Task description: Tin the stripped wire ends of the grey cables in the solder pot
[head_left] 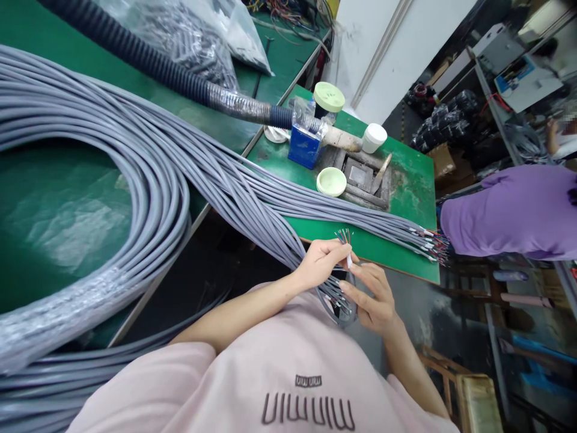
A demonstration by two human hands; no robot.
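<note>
My left hand (321, 262) pinches the end of a grey cable, where thin coloured wires (344, 236) fan out above the fingers. A white band (349, 261) wraps the cable just below these wires. My right hand (375, 298) is at the same cable, its fingers bent around it beside the white band; the exact contact is partly hidden. Under both hands hang more grey cable ends (334, 299) with white bands and bared wires. Another bundle of grey cables (347, 218) lies across the green bench, its stripped ends (435, 245) at the right edge.
Thick coils of grey cable (157, 186) cover the left table. A soldering pot (360, 175), a pale green dish (331, 181), a white cup (374, 138) and a blue box (303, 146) stand behind the bundle. A black hose (148, 57) runs overhead. A person in purple (509, 210) is at right.
</note>
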